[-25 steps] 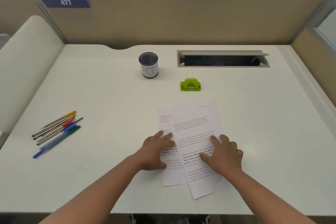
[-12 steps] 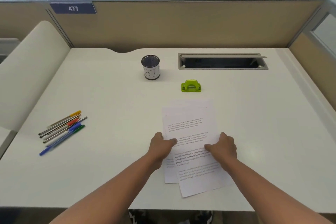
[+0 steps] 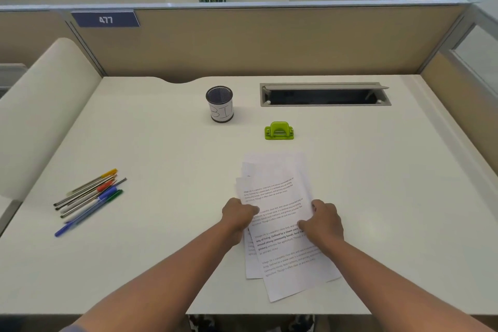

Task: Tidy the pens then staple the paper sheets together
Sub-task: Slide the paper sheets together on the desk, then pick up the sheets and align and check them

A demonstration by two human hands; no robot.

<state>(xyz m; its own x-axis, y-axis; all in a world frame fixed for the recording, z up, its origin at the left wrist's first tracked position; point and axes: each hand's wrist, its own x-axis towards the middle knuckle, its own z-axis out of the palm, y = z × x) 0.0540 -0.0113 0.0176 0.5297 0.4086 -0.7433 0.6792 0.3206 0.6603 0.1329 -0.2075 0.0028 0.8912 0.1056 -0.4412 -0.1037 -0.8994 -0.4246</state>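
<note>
The left hand (image 3: 239,217) is curled around the left edge of the loose white printed paper sheets (image 3: 280,226), and the right hand (image 3: 323,224) is curled around their right edge, so the stack is gripped from both sides near its middle. The sheets are fanned out of line: one lower sheet juts out at the near left, and stepped corners are seen at the far left. The step in hand is judged to be the squaring of the stack. It would be done well if the sheets were lifted on edge and tapped against the white desk (image 3: 390,197) until all corners met, with the grip kept light so that the pages can slide.

The small lime-green plastic stapler (image 3: 279,131) is set beyond the sheets, well apart from them. The coloured ballpoint pens (image 3: 89,197) are left loose in a bundle at the far left of the desk, and the dark mesh pen cup with a white label (image 3: 219,104) stands farther back, so the tidying is judged not yet done.
</note>
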